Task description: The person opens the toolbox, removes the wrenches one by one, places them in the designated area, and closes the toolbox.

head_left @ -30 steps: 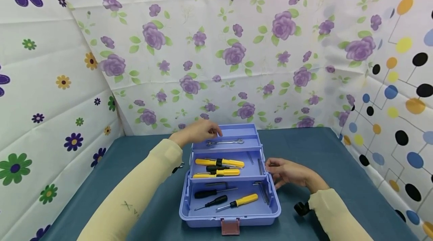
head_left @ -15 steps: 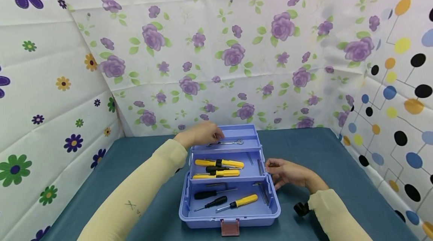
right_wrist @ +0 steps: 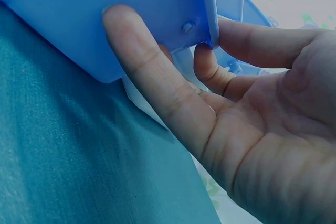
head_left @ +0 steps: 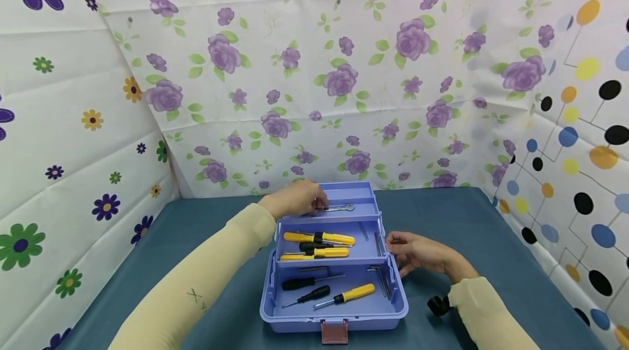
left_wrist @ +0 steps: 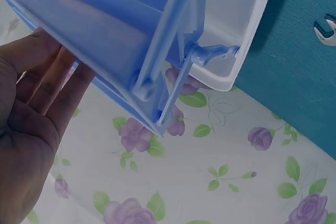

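A periwinkle toolbox (head_left: 334, 318) stands unfolded, its trays stepping up toward the back. My left hand (head_left: 297, 198) reaches into the top tray, its bent fingers at the left part of a double-ended wrench (head_left: 344, 207). That end of the wrench is covered by the hand, and its fingertips are behind the tray wall in the left wrist view, so a grip on it cannot be confirmed. At the box's right side, my right hand (head_left: 417, 254) pinches the toolbox rim between thumb (right_wrist: 257, 44) and a curled finger; another finger (right_wrist: 142, 51) lies extended along the outer wall.
Yellow-handled screwdrivers (head_left: 324, 251) and a black one lie in the middle tray. The bottom holds black screwdrivers (head_left: 298, 283), a yellow-black screwdriver (head_left: 357, 291) and hex keys (head_left: 383, 280). A wrench end (left_wrist: 326, 31) shows on the teal cloth (left_wrist: 294, 87). A brown latch (head_left: 334, 332) hangs in front.
My left hand has moved right and down into the top tray, from above its left side to the wrench, covering its left end. The right hand has kept its place.
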Demonstrator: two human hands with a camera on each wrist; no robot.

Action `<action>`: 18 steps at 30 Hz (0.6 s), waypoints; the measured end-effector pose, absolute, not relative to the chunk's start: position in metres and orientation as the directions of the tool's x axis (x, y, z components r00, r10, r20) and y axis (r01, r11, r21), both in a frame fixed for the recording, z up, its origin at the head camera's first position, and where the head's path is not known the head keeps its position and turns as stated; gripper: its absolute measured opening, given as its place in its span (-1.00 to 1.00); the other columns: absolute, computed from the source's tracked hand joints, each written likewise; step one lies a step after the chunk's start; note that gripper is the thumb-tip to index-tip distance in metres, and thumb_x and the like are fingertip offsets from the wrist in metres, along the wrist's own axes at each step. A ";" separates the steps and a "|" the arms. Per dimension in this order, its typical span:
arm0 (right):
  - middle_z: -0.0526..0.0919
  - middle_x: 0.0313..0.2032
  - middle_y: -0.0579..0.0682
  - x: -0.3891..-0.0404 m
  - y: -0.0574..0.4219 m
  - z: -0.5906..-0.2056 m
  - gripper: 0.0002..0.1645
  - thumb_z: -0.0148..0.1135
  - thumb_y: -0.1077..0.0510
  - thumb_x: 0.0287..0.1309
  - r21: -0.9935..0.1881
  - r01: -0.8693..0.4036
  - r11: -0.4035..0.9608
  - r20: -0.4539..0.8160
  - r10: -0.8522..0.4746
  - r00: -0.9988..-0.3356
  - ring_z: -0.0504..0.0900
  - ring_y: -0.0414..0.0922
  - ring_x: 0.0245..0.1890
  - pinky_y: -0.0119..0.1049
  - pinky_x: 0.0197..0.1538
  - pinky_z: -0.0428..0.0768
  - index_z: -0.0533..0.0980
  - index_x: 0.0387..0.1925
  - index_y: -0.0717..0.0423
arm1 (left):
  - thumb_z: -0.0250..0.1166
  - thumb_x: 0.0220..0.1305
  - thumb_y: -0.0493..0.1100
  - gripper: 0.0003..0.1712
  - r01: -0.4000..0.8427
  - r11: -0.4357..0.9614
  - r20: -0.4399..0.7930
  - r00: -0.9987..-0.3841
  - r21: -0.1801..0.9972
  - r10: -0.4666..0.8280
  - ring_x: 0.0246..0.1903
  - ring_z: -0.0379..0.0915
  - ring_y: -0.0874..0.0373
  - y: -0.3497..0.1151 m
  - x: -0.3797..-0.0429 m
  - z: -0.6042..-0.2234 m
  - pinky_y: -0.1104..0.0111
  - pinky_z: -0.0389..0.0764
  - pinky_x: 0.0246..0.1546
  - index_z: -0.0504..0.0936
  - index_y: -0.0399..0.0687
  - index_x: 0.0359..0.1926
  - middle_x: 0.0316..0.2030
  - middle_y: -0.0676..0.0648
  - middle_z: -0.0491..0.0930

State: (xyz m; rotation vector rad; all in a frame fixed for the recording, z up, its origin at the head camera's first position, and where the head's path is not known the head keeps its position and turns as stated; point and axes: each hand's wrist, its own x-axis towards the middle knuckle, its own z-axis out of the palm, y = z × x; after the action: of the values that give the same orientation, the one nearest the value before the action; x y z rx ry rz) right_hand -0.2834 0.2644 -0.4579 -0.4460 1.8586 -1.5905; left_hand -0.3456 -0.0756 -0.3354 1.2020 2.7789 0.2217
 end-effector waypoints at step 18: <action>0.58 -0.06 0.16 -0.282 0.265 -0.457 -0.69 0.14 -0.01 0.55 -0.966 0.156 0.204 -0.251 -0.628 -0.736 0.72 0.03 -0.17 -0.04 -0.12 0.77 0.40 -0.01 0.17 | 0.31 0.34 -0.42 -0.71 0.773 0.619 -0.048 -0.619 0.137 0.784 -0.08 0.69 0.09 -0.073 -0.349 -0.330 0.33 0.68 -0.02 0.80 -0.17 0.02 -0.08 -0.09 0.77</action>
State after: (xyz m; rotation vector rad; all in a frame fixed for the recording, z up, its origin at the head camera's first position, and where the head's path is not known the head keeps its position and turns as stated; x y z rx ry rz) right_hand -0.2822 0.2649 -0.4565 -0.4393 1.8529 -1.5969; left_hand -0.3492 -0.0731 -0.3298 1.3189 2.7331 0.1566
